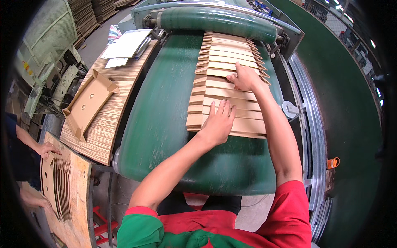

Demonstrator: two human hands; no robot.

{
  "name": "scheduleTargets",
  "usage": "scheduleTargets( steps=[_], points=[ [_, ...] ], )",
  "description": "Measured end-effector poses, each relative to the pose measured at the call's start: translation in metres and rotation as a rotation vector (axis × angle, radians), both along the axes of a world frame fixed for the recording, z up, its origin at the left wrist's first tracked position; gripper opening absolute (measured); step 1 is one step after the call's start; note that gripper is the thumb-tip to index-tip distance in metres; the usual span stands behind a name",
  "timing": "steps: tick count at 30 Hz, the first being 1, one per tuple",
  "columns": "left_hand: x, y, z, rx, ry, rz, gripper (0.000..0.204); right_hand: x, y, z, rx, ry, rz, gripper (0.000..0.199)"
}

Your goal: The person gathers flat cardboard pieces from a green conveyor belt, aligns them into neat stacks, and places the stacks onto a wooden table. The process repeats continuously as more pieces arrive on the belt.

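A row of folded brown cardboard pieces (231,94) lies overlapped on the green conveyor belt (161,111), reaching from near the roller toward me. My left hand (218,124) rests on the nearer pieces, its fingers stretched out and pointing away from me. Farther up the row, my right hand (245,77) touches the pieces from above, with its index finger extended and thumb apart. Neither hand is closed round a piece. The far end of the row passes beneath the green roller (219,22).
Left of the belt, a stack of cardboard sheets (120,78) carries an open cardboard tray (92,101) and white papers (128,43). A co-worker's hands (49,149) hold cardboard pieces (61,186) on a wooden table (78,198). Metal rails (318,165) run along the right.
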State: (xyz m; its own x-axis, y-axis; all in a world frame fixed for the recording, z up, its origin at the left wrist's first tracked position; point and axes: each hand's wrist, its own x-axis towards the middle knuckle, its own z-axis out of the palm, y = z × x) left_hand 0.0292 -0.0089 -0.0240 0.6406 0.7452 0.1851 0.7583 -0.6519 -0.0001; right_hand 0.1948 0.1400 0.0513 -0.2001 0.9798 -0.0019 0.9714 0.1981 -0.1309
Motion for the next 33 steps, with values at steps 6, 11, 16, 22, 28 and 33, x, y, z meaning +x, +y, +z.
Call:
scheduleTargets(
  steps=[6,11,16,22,28,33],
  points=[
    [-0.005,-0.033,0.003,-0.029,-0.012,-0.005,0.088,-0.003,-0.012,-0.007,-0.095,-0.078,0.081,0.075],
    [-0.006,-0.047,-0.002,-0.006,-0.027,-0.006,0.092,0.003,-0.004,-0.002,-0.067,-0.145,0.058,0.084],
    [-0.005,-0.048,-0.002,0.039,-0.034,0.006,0.101,0.001,0.037,-0.009,0.12,-0.119,0.19,0.092],
    [-0.007,-0.048,0.003,0.038,-0.046,0.0,0.089,0.018,0.07,-0.011,-0.104,0.052,0.294,0.075],
    [-0.008,-0.049,0.007,0.064,-0.046,-0.012,0.077,0.016,0.077,0.0,-0.123,-0.141,0.42,0.051],
    [-0.007,-0.053,0.01,0.068,-0.05,-0.012,0.077,0.004,0.084,-0.002,-0.132,-0.332,0.431,0.041]
  ],
)
